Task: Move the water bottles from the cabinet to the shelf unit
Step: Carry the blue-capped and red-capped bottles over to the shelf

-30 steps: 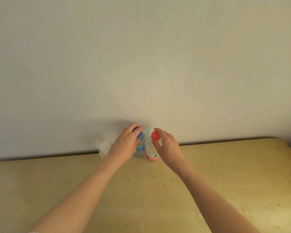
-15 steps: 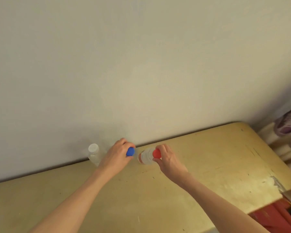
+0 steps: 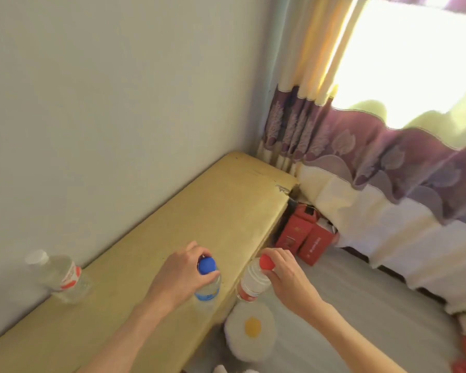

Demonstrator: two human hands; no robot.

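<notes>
— What is each hand holding?
— The left hand (image 3: 179, 275) is gripping a blue-capped bottle (image 3: 208, 278); the right hand (image 3: 285, 275) is gripping a red-capped bottle (image 3: 253, 281).
— Anything else?
— A third bottle (image 3: 57, 273) is standing far left on the cabinet (image 3: 199, 211).

This is a room in a home, likely a bedroom. Purple and cream patterned curtains (image 3: 342, 146) hang at a sunlit window (image 3: 414, 55), a fried-egg plush cushion (image 3: 250, 331) lies on grey bedding (image 3: 361, 305), and red gift boxes (image 3: 304, 238) sit beside a worn yellow cabinet (image 3: 221, 200).
</notes>
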